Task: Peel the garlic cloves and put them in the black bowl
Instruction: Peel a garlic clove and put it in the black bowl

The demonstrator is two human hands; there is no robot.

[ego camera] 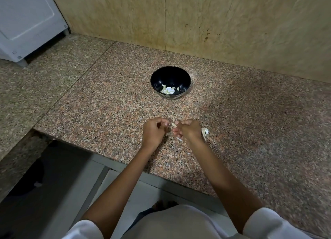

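Left hand (pixel 154 131) and right hand (pixel 188 131) pinching pale garlic clove (pixel 173 124) (small, curved), peeled cloves (pixel 167 91) in black bowl (pixel 157 77)

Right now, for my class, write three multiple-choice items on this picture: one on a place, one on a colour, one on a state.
1. Where does the bowl stand?
A. On the counter, beyond the left hand and right hand
B. At the counter's near edge, between the hands and the person
C. On a stove

2. What colour is the bowl?
A. White
B. Black
C. Red

3. What state is the garlic clove in?
A. Lying loose on the counter
B. Pinched between the fingers of both hands
C. Dropped in the bowl

Answers:
1 A, the bowl sits farther up the counter than both hands.
2 B, its wall and inside are black.
3 B, the curled fingers of both hands meet on it above the counter.
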